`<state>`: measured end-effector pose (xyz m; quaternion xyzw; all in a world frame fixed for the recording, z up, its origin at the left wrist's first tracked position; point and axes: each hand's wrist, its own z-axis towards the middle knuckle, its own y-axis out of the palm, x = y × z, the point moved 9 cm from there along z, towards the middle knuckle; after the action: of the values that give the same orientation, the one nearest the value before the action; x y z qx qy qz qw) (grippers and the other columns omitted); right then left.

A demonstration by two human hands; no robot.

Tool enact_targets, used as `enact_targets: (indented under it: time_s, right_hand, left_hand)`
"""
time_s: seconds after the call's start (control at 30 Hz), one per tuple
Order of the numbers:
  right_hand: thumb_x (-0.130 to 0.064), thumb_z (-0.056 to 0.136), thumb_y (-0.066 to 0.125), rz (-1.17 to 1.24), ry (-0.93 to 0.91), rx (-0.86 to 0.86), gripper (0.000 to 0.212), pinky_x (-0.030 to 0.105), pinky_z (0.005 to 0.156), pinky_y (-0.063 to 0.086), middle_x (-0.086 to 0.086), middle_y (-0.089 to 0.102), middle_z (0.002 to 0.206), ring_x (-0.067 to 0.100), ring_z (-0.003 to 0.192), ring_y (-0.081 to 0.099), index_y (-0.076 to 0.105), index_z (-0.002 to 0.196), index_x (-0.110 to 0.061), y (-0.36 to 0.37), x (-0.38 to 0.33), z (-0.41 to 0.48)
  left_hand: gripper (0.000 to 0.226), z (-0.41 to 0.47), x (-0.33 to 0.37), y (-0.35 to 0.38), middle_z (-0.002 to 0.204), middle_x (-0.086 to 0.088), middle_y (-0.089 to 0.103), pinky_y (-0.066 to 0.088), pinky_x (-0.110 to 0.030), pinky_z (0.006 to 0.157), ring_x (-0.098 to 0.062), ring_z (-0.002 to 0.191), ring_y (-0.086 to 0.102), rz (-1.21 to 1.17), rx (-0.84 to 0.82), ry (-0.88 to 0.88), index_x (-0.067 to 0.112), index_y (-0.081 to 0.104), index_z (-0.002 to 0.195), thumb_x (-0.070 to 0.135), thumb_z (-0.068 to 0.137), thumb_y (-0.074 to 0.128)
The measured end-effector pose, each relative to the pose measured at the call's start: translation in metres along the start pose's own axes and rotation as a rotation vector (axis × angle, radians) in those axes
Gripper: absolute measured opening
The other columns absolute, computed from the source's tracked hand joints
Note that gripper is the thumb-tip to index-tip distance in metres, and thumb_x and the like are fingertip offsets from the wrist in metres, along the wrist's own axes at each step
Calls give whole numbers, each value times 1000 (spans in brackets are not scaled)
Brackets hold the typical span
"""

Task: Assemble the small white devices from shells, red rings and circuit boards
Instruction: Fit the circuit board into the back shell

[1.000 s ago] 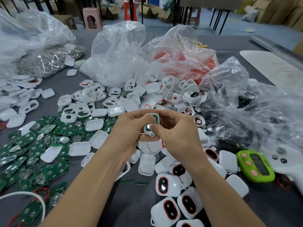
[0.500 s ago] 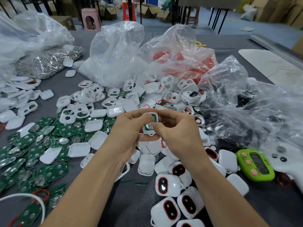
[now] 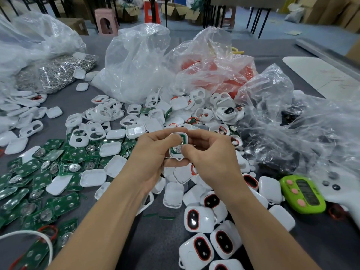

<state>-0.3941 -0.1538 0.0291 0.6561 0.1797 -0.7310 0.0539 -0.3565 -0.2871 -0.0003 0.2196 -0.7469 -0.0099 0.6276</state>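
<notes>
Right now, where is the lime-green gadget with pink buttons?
In the head view the lime-green gadget lies on the table at the right, between a closed white shell and a white controller.

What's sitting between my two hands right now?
A white shell with a green circuit board inside, held by left hand and right hand; head view.

We have only one view, a wide-angle camera on the person's head, facing forward and down over the grey table (image 3: 163,242). It sits close above the left hand (image 3: 153,152) and right hand (image 3: 210,162). A pink stool (image 3: 106,21) stands far off at the top edge.
</notes>
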Motion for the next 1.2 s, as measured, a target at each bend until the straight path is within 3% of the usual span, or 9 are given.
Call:
enact_targets:
  time_s: [0.27, 0.43, 0.53, 0.67, 0.8, 0.97, 1.1, 1.2]
  right_hand:
    - [-9, 82, 72, 34, 18, -31, 31, 31, 81, 62, -12, 79, 86, 6, 85, 76, 77, 96, -36, 1, 2, 0]
    - [-13, 87, 74, 62, 52, -13, 25, 37, 69, 64, -9, 79, 83, 15, 80, 76, 78, 90, -37, -1, 5, 0]
    - [-12, 87, 73, 68, 59, -5, 26, 41, 71, 65, -8, 79, 84, 16, 81, 77, 79, 91, -37, -1, 5, 0]
    - [-6, 86, 73, 126, 119, 45, 26, 41, 83, 63, -4, 80, 87, 16, 85, 77, 79, 93, -30, -6, 10, 3]
    - [-2, 86, 75, 250, 190, 53, 24, 36, 79, 64, 2, 80, 89, 22, 86, 78, 78, 95, -24, -8, 12, 4]
    - [-6, 86, 77, 271, 190, 61, 18, 32, 77, 63, 3, 80, 90, 22, 85, 78, 78, 101, -17, -11, 6, 2]
    - [-8, 89, 76, 368, 236, 40, 15, 20, 58, 57, 7, 80, 90, 19, 76, 78, 76, 103, -11, -11, 4, 5]
    - [-4, 90, 72, 432, 247, 116, 8, 22, 63, 59, 15, 79, 91, 20, 71, 74, 77, 96, -8, -34, 6, 13]
  left_hand:
    - [26, 0, 1, -1, 99, -18, 78, 63, -34, 61, -26, 81, 77, 14, -1, 17, 16, 84, 91, 1, 95, 63]
    - [23, 0, 1, 0, 96, -20, 78, 62, -32, 59, -25, 76, 76, 16, -10, 17, 13, 83, 92, 1, 94, 64]
    - [23, 1, -2, 2, 101, -21, 77, 63, -34, 62, -25, 81, 76, -30, -43, -6, 11, 83, 95, 2, 95, 62]
    - [30, -1, -6, 14, 118, -23, 72, 64, -40, 77, -26, 97, 75, -250, -254, -127, 7, 79, 111, 16, 98, 54]
    - [36, -6, -3, 23, 132, -22, 67, 61, -45, 88, -29, 110, 72, -378, -400, -174, 7, 75, 122, 11, 90, 60]
    - [41, -7, 0, 25, 137, -19, 65, 60, -46, 92, -29, 117, 70, -433, -428, -169, 10, 73, 127, 6, 86, 66]
    - [43, -5, 0, 22, 143, -21, 60, 60, -47, 95, -33, 123, 66, -493, -404, -193, 10, 67, 135, 4, 93, 60]
    - [41, -4, 2, 18, 142, -23, 60, 63, -44, 86, -34, 124, 65, -542, -373, -194, 10, 67, 134, 2, 96, 53]
